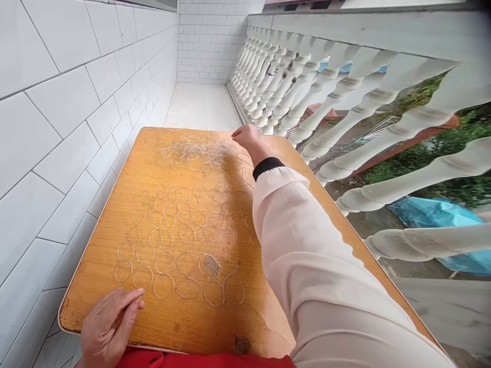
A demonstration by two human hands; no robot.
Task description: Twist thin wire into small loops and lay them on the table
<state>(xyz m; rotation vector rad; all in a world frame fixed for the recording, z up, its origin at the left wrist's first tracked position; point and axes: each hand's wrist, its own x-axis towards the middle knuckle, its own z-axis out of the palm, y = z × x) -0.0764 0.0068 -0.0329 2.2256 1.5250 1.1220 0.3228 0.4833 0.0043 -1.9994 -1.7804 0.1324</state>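
Thin, pale wire pieces (165, 261), bent into rings, S-curves and figure-eights, lie in loose rows on the wooden table (95, 278). A tangled heap of similar thin wire (192, 149) lies near the far edge. My right hand (247, 137) is beside the right end of that heap, its fingers closed in a pinch; whatever they hold is too small to make out. At the near left corner is my left hand (115, 322), thumb and forefinger pressed together close to the nearest curled pieces. Anything between those fingers is also not discernible.
White tiled wall (72, 133) runs along the table's left side. A balustrade with white balusters (364, 194) borders the right. My right sleeve (303, 245) covers part of the tabletop. Beyond the railing are a blue tarp (441, 212) and greenery.
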